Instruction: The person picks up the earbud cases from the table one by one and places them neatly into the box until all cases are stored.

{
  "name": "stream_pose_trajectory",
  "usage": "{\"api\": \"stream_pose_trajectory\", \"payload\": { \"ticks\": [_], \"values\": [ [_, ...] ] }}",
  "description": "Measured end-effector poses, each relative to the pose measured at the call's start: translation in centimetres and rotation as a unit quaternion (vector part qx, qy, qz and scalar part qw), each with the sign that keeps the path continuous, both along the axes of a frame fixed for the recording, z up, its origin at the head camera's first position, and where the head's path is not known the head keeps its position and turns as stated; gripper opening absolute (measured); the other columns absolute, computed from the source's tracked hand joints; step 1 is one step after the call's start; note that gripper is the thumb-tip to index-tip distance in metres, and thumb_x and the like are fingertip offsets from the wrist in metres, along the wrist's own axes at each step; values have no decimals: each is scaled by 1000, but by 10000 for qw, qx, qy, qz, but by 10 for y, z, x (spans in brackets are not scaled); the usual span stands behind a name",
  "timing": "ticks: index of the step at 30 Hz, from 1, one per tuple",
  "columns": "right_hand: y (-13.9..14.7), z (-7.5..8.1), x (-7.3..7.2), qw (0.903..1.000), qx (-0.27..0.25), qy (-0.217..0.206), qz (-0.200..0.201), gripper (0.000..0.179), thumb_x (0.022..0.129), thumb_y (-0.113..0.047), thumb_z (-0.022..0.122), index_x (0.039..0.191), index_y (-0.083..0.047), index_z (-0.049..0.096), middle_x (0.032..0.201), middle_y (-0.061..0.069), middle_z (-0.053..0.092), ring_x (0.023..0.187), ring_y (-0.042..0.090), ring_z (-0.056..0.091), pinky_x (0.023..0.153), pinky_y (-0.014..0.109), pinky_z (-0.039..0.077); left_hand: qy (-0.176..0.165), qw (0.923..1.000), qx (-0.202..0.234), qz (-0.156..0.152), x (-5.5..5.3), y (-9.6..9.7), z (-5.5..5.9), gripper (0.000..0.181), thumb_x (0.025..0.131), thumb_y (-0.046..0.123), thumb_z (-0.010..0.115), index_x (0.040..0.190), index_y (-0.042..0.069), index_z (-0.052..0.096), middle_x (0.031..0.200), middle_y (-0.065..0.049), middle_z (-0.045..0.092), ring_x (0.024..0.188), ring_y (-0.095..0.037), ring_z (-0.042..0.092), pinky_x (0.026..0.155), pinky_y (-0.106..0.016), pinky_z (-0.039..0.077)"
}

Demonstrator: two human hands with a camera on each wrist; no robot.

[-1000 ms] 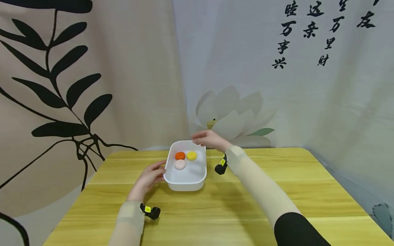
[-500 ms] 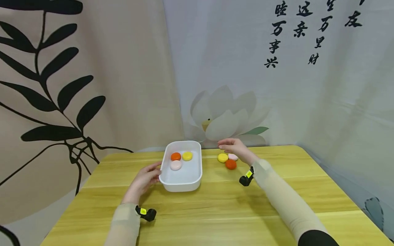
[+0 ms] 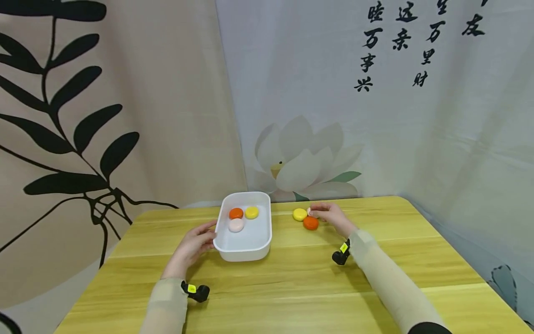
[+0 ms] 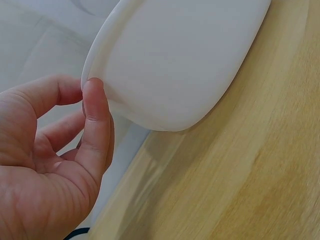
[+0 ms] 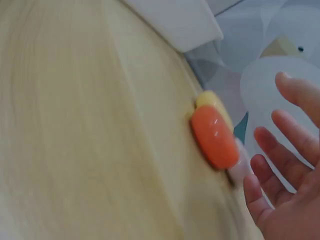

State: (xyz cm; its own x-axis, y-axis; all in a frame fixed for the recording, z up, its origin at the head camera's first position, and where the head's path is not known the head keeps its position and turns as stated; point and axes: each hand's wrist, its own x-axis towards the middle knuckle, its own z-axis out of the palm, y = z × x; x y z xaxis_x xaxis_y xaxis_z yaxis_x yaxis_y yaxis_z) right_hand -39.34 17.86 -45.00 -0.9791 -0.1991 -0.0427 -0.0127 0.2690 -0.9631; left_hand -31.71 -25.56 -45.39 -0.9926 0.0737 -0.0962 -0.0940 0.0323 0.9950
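A white rectangular tray stands on the table, holding an orange disc, a yellow disc and a pale pink disc. My left hand grips the tray's left rim, thumb and fingers around the edge in the left wrist view. To the tray's right, a second yellow disc, orange disc and pale pink disc lie grouped together. My right hand is over this group, its spread, slightly bent fingers beside the pink disc, which they partly cover in the head view.
The wooden table reaches toward a hanging printed cloth close behind its far edge. Black wrist cameras sit on both wrists. A dark curved cord shows at the lower left.
My right hand has moved from above the tray's far right corner rightward, then down to the group of discs. My left hand keeps hold of the tray. The head view has shifted slightly.
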Motion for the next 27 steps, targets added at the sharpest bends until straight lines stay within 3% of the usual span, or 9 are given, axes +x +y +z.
{"api": "stream_pose_trajectory", "payload": {
  "ticks": [9,15,21,27],
  "values": [
    [12,-19,-7,9993,-278,-241,-87,45,92,-22,67,130,0,58,134,15,55,105,23,54,90,38,46,-20,10000,-28,-29,1,0,2,53,95,3,57,146,0,40,114,-22,55,80,-18,59,70,-23,54],
    [13,-22,-9,9991,-276,-285,-168,47,90,-24,70,128,1,60,133,13,56,105,20,55,89,35,46,-50,10000,-33,1,1,0,3,53,96,3,56,146,0,39,113,-21,54,79,-17,58,71,-23,54],
    [7,-20,-8,9998,48,-89,-142,43,89,-23,70,125,0,63,133,13,57,111,23,51,94,39,42,-29,10000,42,26,0,0,2,54,95,3,57,145,-1,40,112,-22,54,76,-15,58,70,-23,54],
    [3,-28,-11,9994,239,81,215,45,87,-17,72,126,2,61,130,16,58,120,30,47,106,47,33,-25,10000,28,13,0,2,0,53,95,2,56,145,-1,40,112,-23,54,76,-15,58,70,-23,54]
  ]
}}
